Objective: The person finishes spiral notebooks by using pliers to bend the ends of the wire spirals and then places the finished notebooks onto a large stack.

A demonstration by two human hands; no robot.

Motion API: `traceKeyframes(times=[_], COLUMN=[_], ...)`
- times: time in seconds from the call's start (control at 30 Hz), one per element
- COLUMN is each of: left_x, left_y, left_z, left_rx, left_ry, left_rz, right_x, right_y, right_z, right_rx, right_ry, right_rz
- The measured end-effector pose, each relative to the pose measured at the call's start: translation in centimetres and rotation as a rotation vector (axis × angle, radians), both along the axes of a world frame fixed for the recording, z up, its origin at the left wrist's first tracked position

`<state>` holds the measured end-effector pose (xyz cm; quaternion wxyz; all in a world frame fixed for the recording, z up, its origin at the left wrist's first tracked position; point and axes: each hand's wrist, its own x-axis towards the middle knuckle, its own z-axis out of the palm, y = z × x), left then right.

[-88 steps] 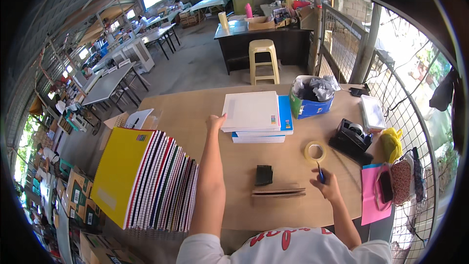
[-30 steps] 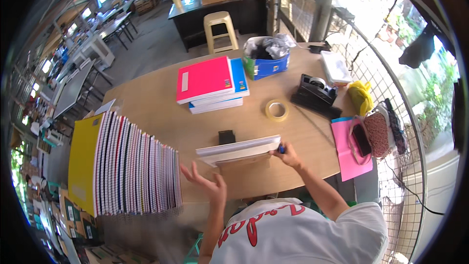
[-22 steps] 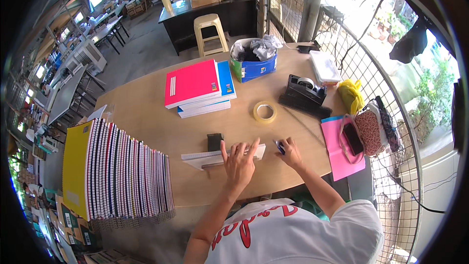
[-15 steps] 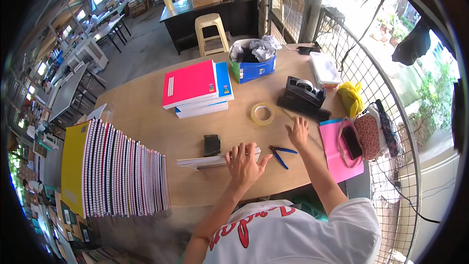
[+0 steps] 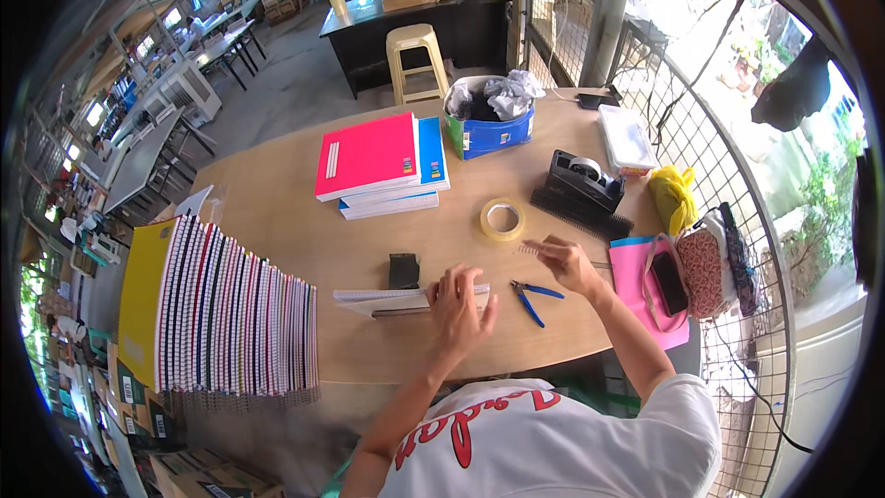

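My left hand (image 5: pixel 454 306) is closed over the top of a thin notebook (image 5: pixel 383 299), which stands on its long edge on the table. My right hand (image 5: pixel 570 266) pinches a thin binding coil (image 5: pixel 528 249); one end pokes out past the fingertips and more of it shows behind the hand. Between the hands lie blue-handled cutting pliers (image 5: pixel 532 302), jaws spread. A small black block (image 5: pixel 403 271) stands just behind the notebook. Beyond my right hand lies a roll of clear tape (image 5: pixel 487 227).
At left stands a long row of coil-bound notebooks (image 5: pixel 235 314). Pink and blue books (image 5: pixel 371 157) are stacked at the back, beside a blue box of crumpled plastic (image 5: pixel 498 136). A black tape dispenser (image 5: pixel 583 183), dark coils (image 5: pixel 581 213) and a pink folder (image 5: pixel 636 290) with a phone are at right.
My right hand has gone from lying spread on the table to pinching the coil, which has shifted left. My left hand stays on the notebook. The view has swung slightly left.
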<state>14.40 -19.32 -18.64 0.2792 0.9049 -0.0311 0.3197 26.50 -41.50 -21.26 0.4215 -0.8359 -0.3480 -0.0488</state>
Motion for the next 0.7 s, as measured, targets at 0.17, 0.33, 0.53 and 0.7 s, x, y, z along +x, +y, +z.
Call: traceKeyframes(times=[0.17, 0.33, 0.53, 0.7], left_x=[-0.8, -1.2, -1.2, -1.0], left_y=[1.8, 1.6, 1.8, 1.8], left_z=[-1.3, -0.3, -0.2, -0.2], left_rx=[0.027, 0.110, 0.089, 0.071], left_ry=[0.135, 0.139, 0.118, 0.111], left_rz=[-0.135, -0.080, -0.097, -0.105], right_x=[-2.1, -2.9, -3.0, -3.1], right_y=[2.5, 4.6, 5.1, 5.5], right_z=[2.3, 3.6, 3.4, 3.1], right_rx=[0.081, 0.120, 0.196, 0.270], right_ry=[0.128, 0.097, 0.223, 0.221], right_rz=[0.176, 0.201, 0.304, 0.320])
